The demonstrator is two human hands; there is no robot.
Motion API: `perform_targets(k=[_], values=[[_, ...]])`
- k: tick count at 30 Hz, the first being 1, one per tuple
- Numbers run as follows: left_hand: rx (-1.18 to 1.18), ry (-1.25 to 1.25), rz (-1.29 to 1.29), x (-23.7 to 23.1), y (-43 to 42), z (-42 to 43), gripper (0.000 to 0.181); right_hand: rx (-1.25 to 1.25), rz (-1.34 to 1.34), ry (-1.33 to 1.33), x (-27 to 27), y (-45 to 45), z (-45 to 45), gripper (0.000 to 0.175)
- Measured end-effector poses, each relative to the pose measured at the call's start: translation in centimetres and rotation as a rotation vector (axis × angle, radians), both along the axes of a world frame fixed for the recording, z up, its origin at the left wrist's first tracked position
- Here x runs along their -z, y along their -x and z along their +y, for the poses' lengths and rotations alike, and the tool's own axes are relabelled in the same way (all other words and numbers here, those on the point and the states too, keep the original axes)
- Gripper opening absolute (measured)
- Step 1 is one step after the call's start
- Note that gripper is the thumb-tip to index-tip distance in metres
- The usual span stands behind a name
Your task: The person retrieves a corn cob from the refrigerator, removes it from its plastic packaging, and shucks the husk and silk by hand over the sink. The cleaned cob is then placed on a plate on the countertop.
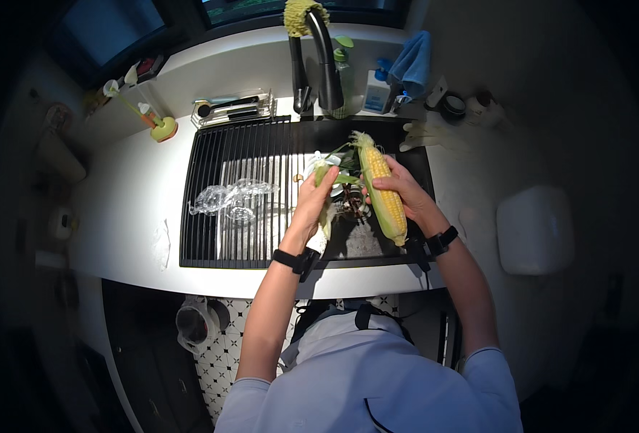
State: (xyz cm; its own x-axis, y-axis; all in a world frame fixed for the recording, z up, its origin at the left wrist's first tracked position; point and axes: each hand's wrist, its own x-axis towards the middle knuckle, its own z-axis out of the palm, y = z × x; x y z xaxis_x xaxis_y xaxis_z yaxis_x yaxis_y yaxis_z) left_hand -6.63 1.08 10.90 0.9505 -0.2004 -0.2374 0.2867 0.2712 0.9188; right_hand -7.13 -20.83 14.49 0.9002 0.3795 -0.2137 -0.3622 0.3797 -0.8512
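Observation:
My right hand [407, 185] is wrapped around an ear of corn [385, 187], held tilted above the sink [376, 241]. Its yellow kernels are bare on the side facing up, while green husk still covers its left side and silk tufts at the top end. Just to the left, my left hand [314, 200] grips green corn husk [323, 172], some of which trails below the fingers. Strands of green run between the two hands. Beneath them in the sink are white dishes [336, 188], partly hidden, and some dark brown pieces [355, 204].
A black roll-up rack [203, 246] covers the sink's left side, with crumpled clear plastic [235, 197] on it. Behind stand a black faucet [327, 65], soap bottles [377, 91] and a wire caddy [235, 110]. A bin [194, 325] stands on the floor.

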Motion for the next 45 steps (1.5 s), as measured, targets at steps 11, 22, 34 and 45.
perform_targets(k=[11,22,34,45], values=[[-0.036,0.169,-0.075,-2.6,0.3,-1.4,0.029,-0.196,-0.28,0.479,-0.7,0.4,1.2,0.067],[-0.393,-0.258,-0.291,-1.2,-0.7,-1.0,0.035,-0.095,-0.466,0.635,-0.5,0.7,2.7,0.065],[-0.187,0.825,0.201,-2.5,-0.6,-0.3,0.028,0.032,-0.465,0.647,1.7,1.9,3.3,0.056],[-0.159,1.05,0.231,-1.6,0.5,-2.1,0.036,0.202,0.04,-0.137,1.5,2.6,4.6,0.053]])
